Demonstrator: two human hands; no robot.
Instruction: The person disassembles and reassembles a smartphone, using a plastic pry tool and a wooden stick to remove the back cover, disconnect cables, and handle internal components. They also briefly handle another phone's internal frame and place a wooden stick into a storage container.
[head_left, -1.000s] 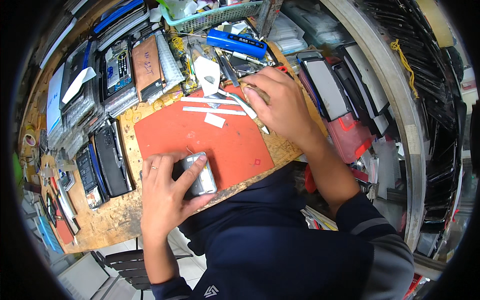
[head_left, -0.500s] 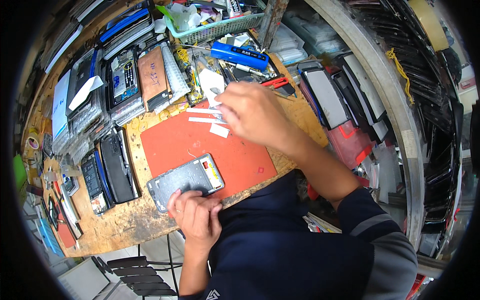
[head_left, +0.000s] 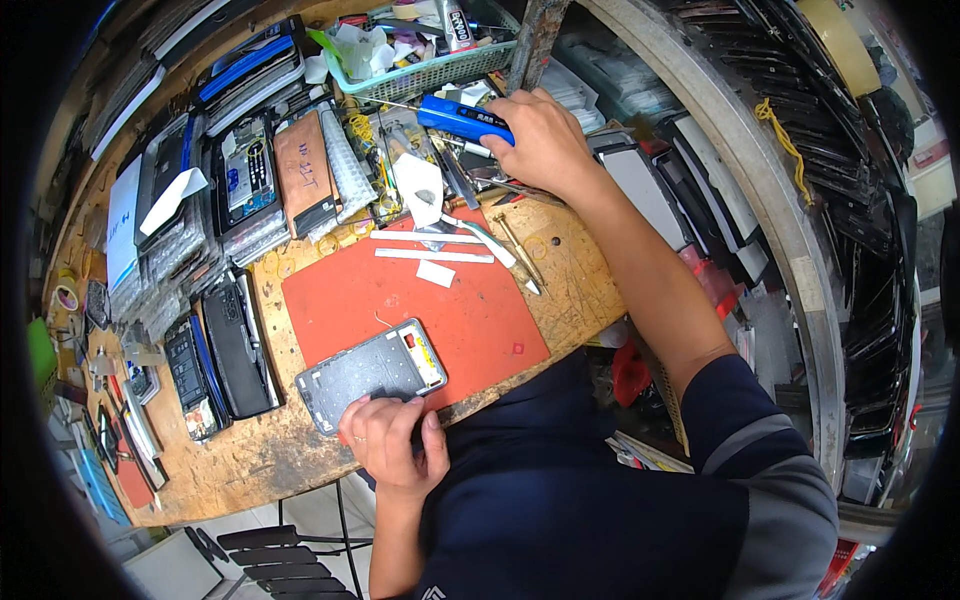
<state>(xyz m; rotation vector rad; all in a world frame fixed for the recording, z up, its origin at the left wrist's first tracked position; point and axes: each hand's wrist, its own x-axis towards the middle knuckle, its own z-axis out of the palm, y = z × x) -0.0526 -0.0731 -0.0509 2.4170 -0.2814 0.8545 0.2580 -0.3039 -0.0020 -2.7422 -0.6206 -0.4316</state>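
Lying over the red mat's point(head_left: 465, 325) near left corner, the phone frame point(head_left: 360, 378) touches the left hand's point(head_left: 395, 440) curled fingers; beyond the mat, the right hand point(head_left: 548, 140) covers the blue tool's point(head_left: 452, 116) end, both grips unclear. White strips point(head_left: 433, 256) lie on the mat's far part, a basket point(head_left: 430, 76) well behind it.

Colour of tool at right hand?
Blue tool, with a dark panel; best in the head view.

The right fingers point(head_left: 528, 117) hide one end of the blue tool point(head_left: 455, 116); grip or mere touch is unclear. The left fingers point(head_left: 372, 416) partly cover the phone's point(head_left: 362, 382) near edge. The bottom edge crops the chair point(head_left: 285, 571), the top edge the basket point(head_left: 440, 74).
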